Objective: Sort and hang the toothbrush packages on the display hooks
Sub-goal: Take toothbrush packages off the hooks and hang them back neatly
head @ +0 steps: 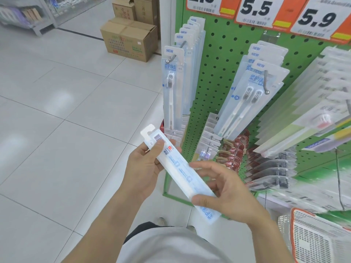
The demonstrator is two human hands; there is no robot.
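Observation:
A long pale-blue toothbrush package [176, 164] lies back side up between both hands, its hang tab pointing up and left. My left hand [144, 166] grips its upper part, thumb on the barcode. My right hand [224, 188] holds the lower part, thumb across the face and fingers behind it. On the green pegboard [218, 59], a row of single-brush packages [173, 88] hangs on the left hook [171, 57]. A row of twin-brush packages [252, 92] hangs on the middle hook [266, 82].
More packages [311, 118] fill the hooks to the right, and red packs [233, 152] and dark packs [271, 168] hang lower down. Price tags [254, 8] run along the top. An orange-and-white basket [319, 238] sits at the lower right. Cardboard boxes [129, 38] stand on the tiled floor.

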